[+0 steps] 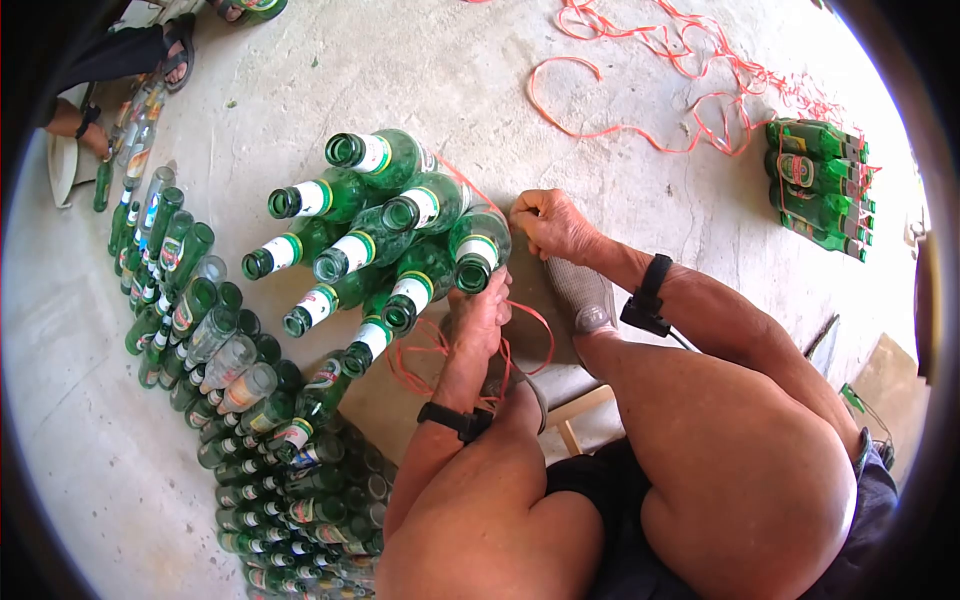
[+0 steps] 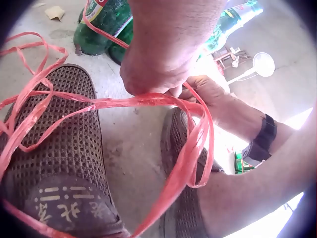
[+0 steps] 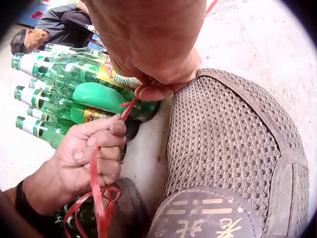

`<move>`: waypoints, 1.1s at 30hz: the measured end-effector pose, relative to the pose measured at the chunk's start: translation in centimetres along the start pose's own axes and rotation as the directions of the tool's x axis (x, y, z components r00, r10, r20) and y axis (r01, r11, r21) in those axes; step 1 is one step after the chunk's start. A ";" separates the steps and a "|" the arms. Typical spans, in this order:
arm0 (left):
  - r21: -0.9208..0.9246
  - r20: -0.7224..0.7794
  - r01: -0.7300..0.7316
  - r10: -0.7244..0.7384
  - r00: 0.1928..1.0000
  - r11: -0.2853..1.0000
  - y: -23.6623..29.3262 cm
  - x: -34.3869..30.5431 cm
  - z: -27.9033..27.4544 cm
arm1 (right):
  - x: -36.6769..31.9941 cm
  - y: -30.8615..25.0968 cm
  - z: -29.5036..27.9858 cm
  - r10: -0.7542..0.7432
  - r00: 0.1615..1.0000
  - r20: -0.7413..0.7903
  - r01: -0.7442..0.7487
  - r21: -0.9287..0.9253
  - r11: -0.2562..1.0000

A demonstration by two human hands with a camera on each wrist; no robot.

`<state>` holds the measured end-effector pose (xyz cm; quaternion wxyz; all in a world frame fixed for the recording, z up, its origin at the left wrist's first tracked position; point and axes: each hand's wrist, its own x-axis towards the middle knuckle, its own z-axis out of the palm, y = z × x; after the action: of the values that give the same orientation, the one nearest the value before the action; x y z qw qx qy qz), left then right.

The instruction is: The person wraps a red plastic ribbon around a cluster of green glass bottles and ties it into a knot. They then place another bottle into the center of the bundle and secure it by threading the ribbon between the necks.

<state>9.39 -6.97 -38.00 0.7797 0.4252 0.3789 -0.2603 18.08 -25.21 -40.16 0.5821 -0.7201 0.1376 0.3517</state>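
Note:
A cluster of green glass beer bottles (image 1: 425, 207) stands on the floor, necks up, with pink plastic twine (image 1: 470, 183) running along its side. Low beside the nearest bottle, my left hand (image 1: 482, 318) grips the twine in curled fingers; a loose length hangs from that fist (image 3: 94, 156). My right hand (image 1: 562, 226) is close to it, at the bundle's right side. Its thumb and finger pinch the twine (image 3: 130, 106) just above the left fist, and the strand is stretched short between both hands.
Many bottles (image 1: 235, 370) lie stacked at the left. A tied bottle bundle (image 1: 820, 185) sits at the far right near tangled twine (image 1: 690, 70). My shoes (image 3: 233, 144) flank the work. Another person (image 1: 95, 130) handles bottles at the upper left.

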 end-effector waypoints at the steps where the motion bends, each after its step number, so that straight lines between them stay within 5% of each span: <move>1: 0.007 -0.006 0.002 -0.002 1.000 1.000 0.0 0.0 0.0 | 0.0 0.0 0.0 0.005 1.000 -0.007 -0.005 0.002 1.000; 8: 0.079 0.049 0.011 -0.015 0.999 0.997 0.3 -0.2 0.3 | -0.1 -0.4 -0.2 -0.042 0.999 0.020 0.043 -0.050 0.998; 14: 0.382 0.193 -0.070 -0.006 0.981 0.921 1.7 -2.3 -2.0 | -0.6 -1.5 -0.8 0.009 0.996 0.087 0.001 -0.108 0.994; 21: 0.525 0.100 -0.286 0.276 0.956 0.802 0.3 -8.4 -9.0 | -1.6 1.1 -2.1 -0.141 0.986 0.092 0.150 -0.091 0.984; 24: 0.493 -0.183 -0.243 0.373 0.910 0.835 -2.0 -11.3 -14.0 | -3.4 -0.1 -3.1 -0.118 0.992 0.038 0.121 -0.116 0.986; 25: 0.625 -0.308 -0.243 0.520 0.797 0.742 -2.1 -12.1 -15.3 | -3.9 -0.1 -3.6 -0.124 0.992 0.019 0.125 -0.132 0.983; 28: 0.590 -0.719 0.121 0.452 0.528 0.798 3.2 -19.0 -11.8 | -5.4 -0.8 -4.6 -0.123 0.992 -0.027 0.119 -0.128 0.985; 31: 0.838 -0.467 -0.261 0.877 0.113 0.480 -0.5 -15.7 -20.7 | -7.0 -1.0 -5.7 -0.139 0.989 -0.040 0.133 -0.122 0.984; 33: 0.807 -0.512 -0.259 0.847 0.143 0.531 1.9 -15.9 -21.1 | -8.2 -0.6 -6.5 -0.146 0.988 -0.054 0.138 -0.129 0.982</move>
<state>-6.18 13.49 -31.58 0.3321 0.8029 0.4327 0.2405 14.81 -32.86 -33.77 0.5549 -0.7740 0.0819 0.2939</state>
